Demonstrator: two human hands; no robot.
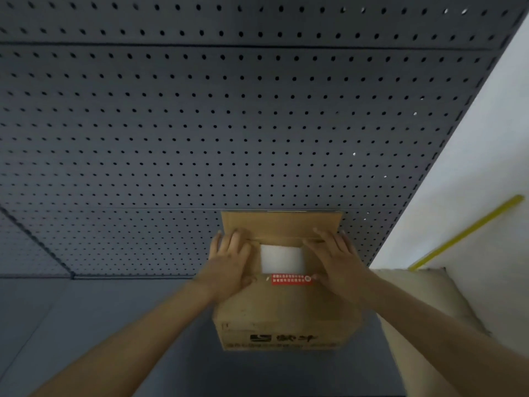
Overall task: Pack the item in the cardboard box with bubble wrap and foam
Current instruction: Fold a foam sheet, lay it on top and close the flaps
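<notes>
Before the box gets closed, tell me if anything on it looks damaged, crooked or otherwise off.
Nothing stands out. The cardboard box sits square on the dark surface, its far flap upright. The left hand and right hand press the side flaps flat, with white foam showing between them. The red label lies straight.

A brown cardboard box (286,313) stands upright on the dark grey counter (86,310), toward its far edge and right of the middle, just before the pegboard wall. Its near face bears dark printed characters, and a red label sits on its near top flap. The far flap stands raised, the side flaps are folded inward, and a white foam sheet (282,258) shows flat in the opening between them.
</notes>
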